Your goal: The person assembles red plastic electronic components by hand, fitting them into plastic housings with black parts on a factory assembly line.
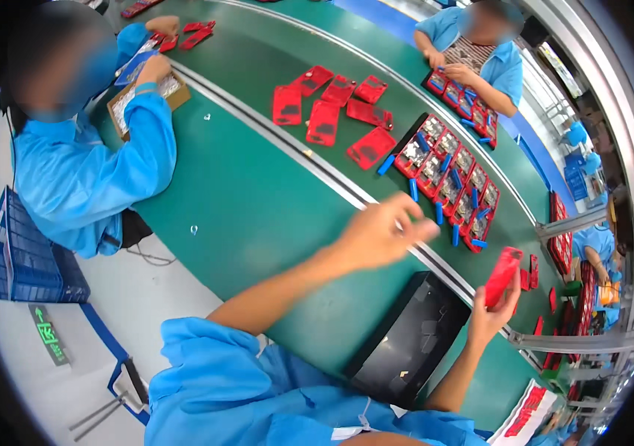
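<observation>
My right hand (489,316) grips a red phone casing (505,276), held upright above the belt's near rail. To its left, my left hand (385,232) hovers over the same rail with its fingers curled together. Motion blurs it slightly, and whatever its fingertips hold, if anything, is too small to make out. Just beyond that hand lies a tray of red phone casings (450,175) with circuit parts inside and several blue strips (439,214) across them. Below and between my hands, a black tray (413,338) rests on the green table.
Loose red casings (322,123) lie on the green belt (246,56). A co-worker (86,163) sits at the left by a cardboard box (176,93); another (506,70) works across the belt over a second tray (473,111). A metal frame (569,342) stands at the right.
</observation>
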`<state>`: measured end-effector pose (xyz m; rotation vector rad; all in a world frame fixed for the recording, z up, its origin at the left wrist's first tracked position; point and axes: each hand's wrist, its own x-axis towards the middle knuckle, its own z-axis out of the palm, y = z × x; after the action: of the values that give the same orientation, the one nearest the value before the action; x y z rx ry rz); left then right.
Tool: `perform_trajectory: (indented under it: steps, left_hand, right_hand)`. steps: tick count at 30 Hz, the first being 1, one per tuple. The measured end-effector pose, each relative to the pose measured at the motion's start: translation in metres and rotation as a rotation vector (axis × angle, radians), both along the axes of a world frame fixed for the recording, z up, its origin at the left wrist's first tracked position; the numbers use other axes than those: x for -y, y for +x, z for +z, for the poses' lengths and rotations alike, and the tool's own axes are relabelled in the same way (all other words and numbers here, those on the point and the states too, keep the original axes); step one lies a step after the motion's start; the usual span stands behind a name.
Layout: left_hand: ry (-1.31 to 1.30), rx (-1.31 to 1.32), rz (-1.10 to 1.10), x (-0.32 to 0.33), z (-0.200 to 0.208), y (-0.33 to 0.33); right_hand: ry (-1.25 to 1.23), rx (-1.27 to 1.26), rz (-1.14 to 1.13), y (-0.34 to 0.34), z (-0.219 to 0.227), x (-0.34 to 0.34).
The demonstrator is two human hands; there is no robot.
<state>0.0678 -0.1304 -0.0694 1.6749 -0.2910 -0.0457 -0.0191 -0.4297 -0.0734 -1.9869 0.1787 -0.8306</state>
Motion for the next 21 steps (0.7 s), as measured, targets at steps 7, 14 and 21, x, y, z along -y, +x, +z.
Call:
perform_trajectory:
  steps: [7,14,21]
  left_hand:
    - [-0.225,0.028,-0.286,0.068,-0.004,-0.026]
    - [-0.477,-0.361,0.009,0.021,-0.041,-0.004]
    - [-0.627,-0.369,-0.106,0.02,-0.027,-0.003]
  right_hand:
    - [-0.325,-0.186,0.508,-0.031,0.018,-0.052]
    - [-0.351,-0.38,0.471,-0.042,0.008,-0.017]
    - [-0.45,-0.428,0.502,-0.047,0.018,-0.005]
